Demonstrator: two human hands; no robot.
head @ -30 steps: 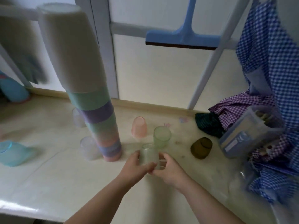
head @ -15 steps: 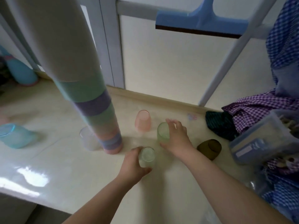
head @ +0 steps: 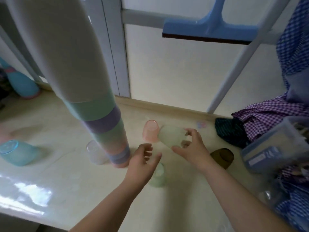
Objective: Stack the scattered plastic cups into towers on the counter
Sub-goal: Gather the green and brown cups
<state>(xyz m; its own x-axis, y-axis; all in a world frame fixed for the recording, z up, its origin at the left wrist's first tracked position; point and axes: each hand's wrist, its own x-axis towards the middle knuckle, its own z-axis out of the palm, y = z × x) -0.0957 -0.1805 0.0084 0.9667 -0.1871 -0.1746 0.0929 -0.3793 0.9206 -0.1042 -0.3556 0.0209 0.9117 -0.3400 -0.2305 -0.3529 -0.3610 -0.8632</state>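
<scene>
Now right hand (head: 192, 148) fingers grip tilted green cup (head: 170, 135); left hand (head: 142, 163) fingers spread, empty

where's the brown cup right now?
Head view, right of centre: the brown cup sits on the counter just right of the right hand, with the clear plastic container on its other side.

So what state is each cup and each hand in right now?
tall cup tower: standing on the counter
pale green cup: lifted, tilted sideways, in the right hand
left hand: open, holding nothing
small green cup: upside down below the left hand
pink cup: upside down
brown cup: upside down
blue cup: upside down
clear cup: on the counter beside the tower
</scene>
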